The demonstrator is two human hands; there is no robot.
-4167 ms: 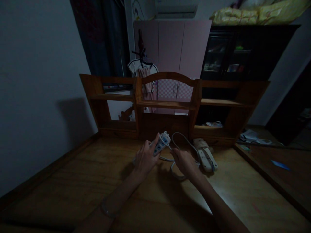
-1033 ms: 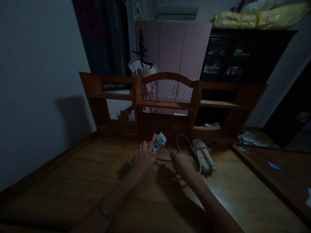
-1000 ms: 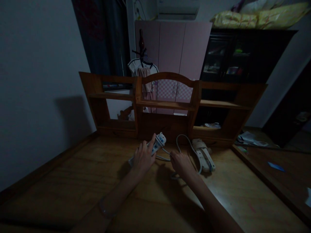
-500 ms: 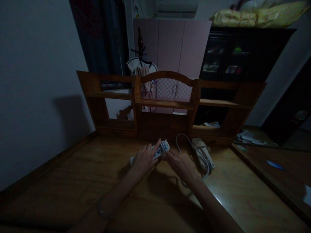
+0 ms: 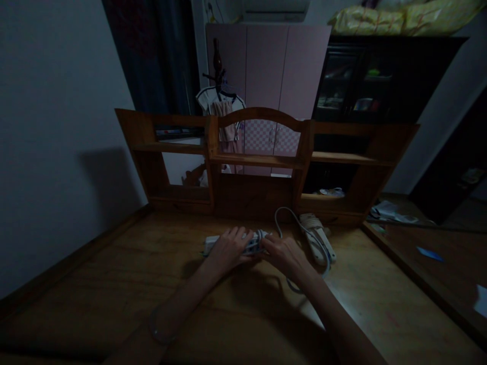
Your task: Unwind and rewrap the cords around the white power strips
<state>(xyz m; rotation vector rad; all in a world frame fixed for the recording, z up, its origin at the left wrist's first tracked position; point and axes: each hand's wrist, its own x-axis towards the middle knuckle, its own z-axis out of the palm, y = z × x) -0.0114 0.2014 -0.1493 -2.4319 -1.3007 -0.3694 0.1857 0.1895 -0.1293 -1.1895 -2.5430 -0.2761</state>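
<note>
Left hand (image 5: 228, 246) closed round white-and-blue plastic power strip (image 5: 253, 245), above wooden desk (image 5: 152, 274) | right hand (image 5: 283, 253) pinched on thin grey cord (image 5: 327, 261), strip's end | strip since levelled; cord apparently being wound.

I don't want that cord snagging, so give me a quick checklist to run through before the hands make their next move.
1. Left hand gripping the white power strip: ok, its fingers close over the strip.
2. Cord wrapped around the strip: ok, turns show near the right hand.
3. Right hand pinching the cord: cannot tell, its fingers are curled at the strip's end and hide what they hold.
4. Loose cord clear of the second power strip: not ok, it crosses over it.
5. Plug located: cannot tell, none is distinguishable.
</note>
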